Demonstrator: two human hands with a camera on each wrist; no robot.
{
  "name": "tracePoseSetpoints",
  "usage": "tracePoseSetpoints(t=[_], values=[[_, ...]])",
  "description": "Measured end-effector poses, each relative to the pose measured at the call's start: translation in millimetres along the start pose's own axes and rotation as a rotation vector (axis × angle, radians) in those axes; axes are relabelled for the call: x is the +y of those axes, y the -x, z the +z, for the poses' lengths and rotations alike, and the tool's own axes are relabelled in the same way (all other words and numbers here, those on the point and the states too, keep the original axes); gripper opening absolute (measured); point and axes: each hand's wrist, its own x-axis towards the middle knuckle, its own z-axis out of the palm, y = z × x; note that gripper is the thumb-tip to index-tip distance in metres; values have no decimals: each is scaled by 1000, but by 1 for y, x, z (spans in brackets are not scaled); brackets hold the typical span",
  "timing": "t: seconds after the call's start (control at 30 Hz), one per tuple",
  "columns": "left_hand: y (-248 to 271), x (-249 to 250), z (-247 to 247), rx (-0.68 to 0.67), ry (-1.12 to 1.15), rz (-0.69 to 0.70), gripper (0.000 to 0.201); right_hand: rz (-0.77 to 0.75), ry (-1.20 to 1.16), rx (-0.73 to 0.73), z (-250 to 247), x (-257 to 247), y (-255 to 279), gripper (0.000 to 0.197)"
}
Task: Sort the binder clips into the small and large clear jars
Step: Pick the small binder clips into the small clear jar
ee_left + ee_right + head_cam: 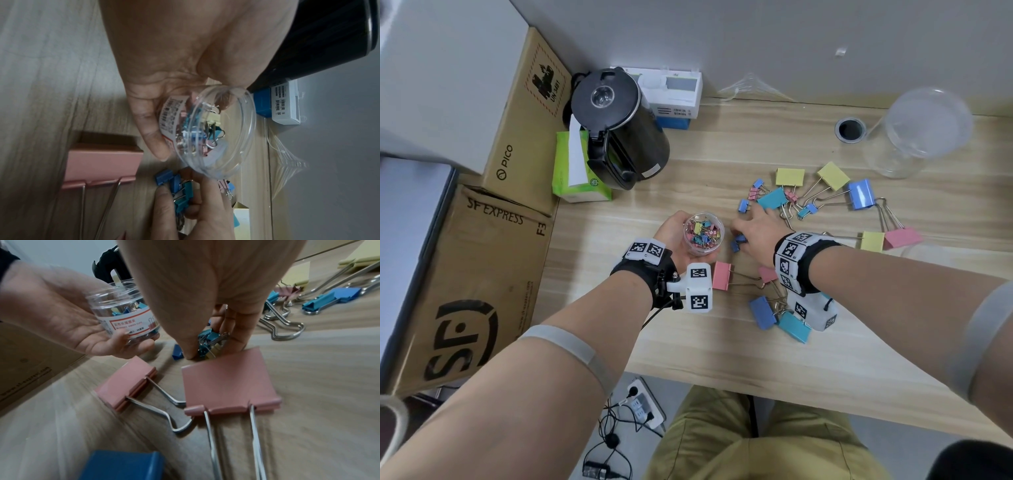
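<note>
My left hand (674, 233) holds the small clear jar (703, 233), open-topped and holding several small coloured binder clips; the small clear jar (216, 129) (125, 313) shows in both wrist views. Just right of it my right hand (753, 229) is down on the desk, its fingers and thumb curled around a bunch of small blue and teal clips (209, 342) (179, 190). One dark blue small clip (736, 244) lies beside the thumb. Large pink clips (228, 381) lie near my right wrist. The large clear jar (917, 133) stands at the far right.
Large yellow, blue, teal and pink clips (835, 186) and a few small ones are scattered over the wooden desk (688, 335). A black kettle (619, 126), green tissue pack (575, 171), a white box (674, 96) and cardboard boxes (482, 274) stand at left.
</note>
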Motion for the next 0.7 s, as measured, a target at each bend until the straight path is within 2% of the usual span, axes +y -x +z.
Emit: tracePoseSetpoints(t=[0.33, 0.57, 0.7], values=[[4, -3, 1, 23, -3, 9, 35, 18, -2, -21, 4, 6, 2, 27], [7, -8, 3, 1, 5, 13, 33, -31, -40, 20, 5, 16, 7, 22], [8, -8, 6, 10, 0, 8, 35, -28, -145, 79, 4, 24, 14, 19]])
